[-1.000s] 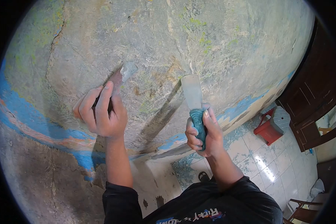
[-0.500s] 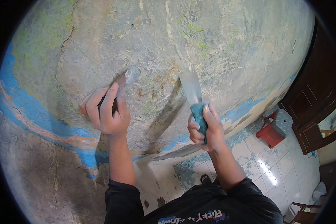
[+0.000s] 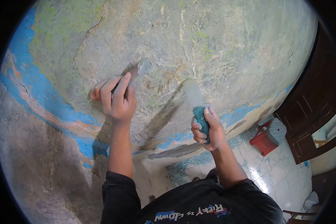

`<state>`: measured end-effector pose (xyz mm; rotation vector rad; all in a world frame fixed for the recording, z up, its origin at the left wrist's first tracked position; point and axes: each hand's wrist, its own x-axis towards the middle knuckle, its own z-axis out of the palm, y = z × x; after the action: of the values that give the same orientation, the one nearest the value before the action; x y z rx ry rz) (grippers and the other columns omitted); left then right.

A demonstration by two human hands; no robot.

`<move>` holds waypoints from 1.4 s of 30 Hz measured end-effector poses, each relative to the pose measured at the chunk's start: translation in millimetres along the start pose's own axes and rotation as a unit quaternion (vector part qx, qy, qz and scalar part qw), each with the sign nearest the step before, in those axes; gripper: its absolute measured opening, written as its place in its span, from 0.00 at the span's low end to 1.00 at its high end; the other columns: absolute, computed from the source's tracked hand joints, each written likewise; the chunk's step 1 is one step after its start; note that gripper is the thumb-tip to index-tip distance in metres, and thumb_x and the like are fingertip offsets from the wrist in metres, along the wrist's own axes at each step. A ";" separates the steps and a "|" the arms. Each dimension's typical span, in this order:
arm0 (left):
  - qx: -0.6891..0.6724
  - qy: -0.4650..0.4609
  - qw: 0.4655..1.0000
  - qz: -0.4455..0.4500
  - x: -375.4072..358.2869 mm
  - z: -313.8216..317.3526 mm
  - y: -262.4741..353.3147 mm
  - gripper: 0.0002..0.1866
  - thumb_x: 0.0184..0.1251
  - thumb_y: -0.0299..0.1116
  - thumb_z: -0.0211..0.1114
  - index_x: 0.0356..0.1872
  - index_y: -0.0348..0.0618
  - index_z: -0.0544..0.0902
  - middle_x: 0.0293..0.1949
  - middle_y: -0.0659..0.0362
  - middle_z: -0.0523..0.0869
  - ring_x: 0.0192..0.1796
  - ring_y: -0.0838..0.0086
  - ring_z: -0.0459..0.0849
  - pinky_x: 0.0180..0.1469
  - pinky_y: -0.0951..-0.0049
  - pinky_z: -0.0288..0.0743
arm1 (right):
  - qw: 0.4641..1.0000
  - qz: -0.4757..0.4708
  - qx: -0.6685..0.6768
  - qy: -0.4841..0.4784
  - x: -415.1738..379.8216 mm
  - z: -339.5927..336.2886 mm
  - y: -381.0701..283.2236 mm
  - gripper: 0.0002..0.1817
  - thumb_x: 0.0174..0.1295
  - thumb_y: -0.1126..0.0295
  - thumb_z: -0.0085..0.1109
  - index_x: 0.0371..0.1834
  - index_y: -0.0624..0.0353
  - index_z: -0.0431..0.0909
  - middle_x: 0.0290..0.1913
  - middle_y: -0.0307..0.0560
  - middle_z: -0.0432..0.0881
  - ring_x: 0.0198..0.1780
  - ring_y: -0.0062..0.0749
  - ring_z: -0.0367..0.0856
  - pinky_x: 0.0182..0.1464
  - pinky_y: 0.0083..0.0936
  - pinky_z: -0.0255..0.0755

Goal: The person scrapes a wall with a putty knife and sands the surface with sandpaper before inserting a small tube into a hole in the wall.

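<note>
My right hand is wrapped round the teal handle of a scraper, whose wide metal blade points up at the wall. The blade is slightly blurred, and its edge is at or near the rough grey surface. To the left, my left hand grips a second scraper with a dark body and a pale blade end, close to the wall. The wall is worn, with green patches, peeling blue paint and cracks.
A red plastic stool stands on the tiled floor at the right. Beyond it is dark brown wooden furniture. Part of a wooden chair shows at the lower right. Paint flakes lie on the floor near the wall.
The view has shifted a little. My left hand and its scraper appear further right and higher, while the right scraper's blade edge appears slightly lower.
</note>
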<state>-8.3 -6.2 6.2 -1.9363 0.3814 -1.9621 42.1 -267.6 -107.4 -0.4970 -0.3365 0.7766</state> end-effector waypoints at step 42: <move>0.163 -0.029 0.939 -0.301 -43.8 112.1 238.8 0.18 0.51 0.28 0.77 0.46 0.53 0.90 0.43 0.65 0.83 0.44 0.69 0.81 0.57 0.61 0.56 | 0.960 0.164 -0.211 -0.086 -8.3 -237.5 -193.6 0.16 0.78 0.56 0.49 0.59 0.53 0.64 0.30 0.46 0.71 0.16 0.22 0.63 0.15 0.19 0.58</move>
<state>118.6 -195.8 -133.4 -2.0253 -0.5926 -2.1217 258.8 -462.8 -201.5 -0.9046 -0.5986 1.0798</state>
